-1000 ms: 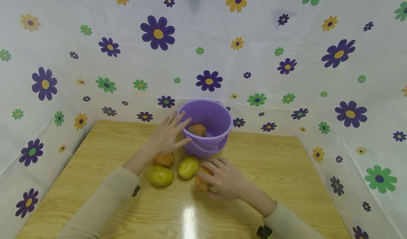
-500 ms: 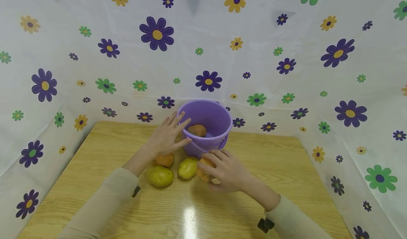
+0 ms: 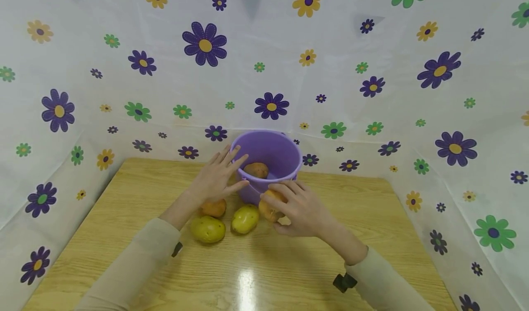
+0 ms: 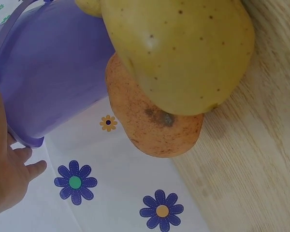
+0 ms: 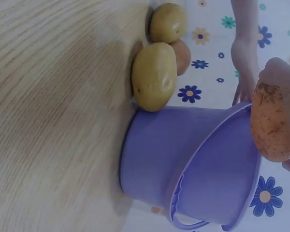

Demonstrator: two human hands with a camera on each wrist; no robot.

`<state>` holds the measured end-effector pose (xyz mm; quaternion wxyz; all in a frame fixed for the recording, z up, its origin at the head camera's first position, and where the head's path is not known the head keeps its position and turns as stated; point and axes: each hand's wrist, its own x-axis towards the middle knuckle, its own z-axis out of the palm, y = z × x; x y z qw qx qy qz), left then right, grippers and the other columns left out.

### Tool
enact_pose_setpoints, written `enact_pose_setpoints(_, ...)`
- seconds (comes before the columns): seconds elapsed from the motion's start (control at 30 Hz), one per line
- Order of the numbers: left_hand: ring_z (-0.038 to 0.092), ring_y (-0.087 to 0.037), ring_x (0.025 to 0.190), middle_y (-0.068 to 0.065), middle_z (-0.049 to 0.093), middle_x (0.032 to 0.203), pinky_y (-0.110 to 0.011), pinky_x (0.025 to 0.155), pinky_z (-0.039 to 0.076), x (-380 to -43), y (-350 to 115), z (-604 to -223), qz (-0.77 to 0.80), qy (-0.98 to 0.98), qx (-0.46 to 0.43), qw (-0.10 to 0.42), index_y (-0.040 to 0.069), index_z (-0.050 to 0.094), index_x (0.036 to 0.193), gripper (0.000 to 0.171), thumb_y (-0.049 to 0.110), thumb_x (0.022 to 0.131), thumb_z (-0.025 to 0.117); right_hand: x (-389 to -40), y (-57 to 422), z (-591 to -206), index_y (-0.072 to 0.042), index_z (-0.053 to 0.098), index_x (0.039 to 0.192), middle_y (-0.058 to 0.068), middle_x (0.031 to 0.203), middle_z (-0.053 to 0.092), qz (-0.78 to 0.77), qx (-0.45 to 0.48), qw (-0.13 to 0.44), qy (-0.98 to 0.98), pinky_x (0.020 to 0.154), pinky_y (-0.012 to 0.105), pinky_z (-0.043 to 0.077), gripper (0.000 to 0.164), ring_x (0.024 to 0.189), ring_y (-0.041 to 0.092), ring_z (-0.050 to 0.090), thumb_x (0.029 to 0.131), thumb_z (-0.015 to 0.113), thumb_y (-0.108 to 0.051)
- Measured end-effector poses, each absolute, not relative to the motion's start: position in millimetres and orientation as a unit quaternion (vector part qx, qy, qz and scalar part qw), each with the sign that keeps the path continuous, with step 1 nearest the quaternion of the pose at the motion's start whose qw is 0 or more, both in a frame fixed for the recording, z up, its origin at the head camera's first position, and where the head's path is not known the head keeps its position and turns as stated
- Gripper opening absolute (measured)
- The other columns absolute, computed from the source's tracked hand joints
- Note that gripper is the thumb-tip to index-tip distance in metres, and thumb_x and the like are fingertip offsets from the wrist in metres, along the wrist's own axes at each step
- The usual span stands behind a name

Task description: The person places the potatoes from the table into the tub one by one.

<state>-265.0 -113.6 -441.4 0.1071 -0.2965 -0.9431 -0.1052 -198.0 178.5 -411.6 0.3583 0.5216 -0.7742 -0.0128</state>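
Currently right hand [image 3: 305, 210] holds orange potato [image 5: 270, 126]; left hand [image 3: 214, 178] at bucket [image 3: 281, 150].

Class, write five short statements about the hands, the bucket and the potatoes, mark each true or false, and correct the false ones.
1. The right hand holds an orange-brown potato. True.
2. A brown potato is inside the purple bucket. True.
3. The purple bucket lies on its side. False: it stands upright.
4. Two yellow potatoes lie on the wooden table. True.
5. The left hand grips a yellow potato. False: its fingers are spread at the bucket's rim.
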Motion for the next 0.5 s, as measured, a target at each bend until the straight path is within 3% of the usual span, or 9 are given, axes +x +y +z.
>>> enact_pose_setpoints(0.5, 0.013, -0.044, 0.166, -0.018, 0.021, 0.177, -0.062, 0.133, 0.022, -265, -114, -441, -0.115, -0.942, -0.297, 0.104, 0.018, 0.029, 0.168, 0.078, 0.060, 0.105, 0.051, -214, 179, -394, -0.019, 0.068, 0.132, 0.011, 0.123, 0.072, 0.004, 0.506, 0.378, -0.775, 0.088, 0.045, 0.063, 0.080, 0.107, 0.032, 0.070, 0.065, 0.093, -0.055)
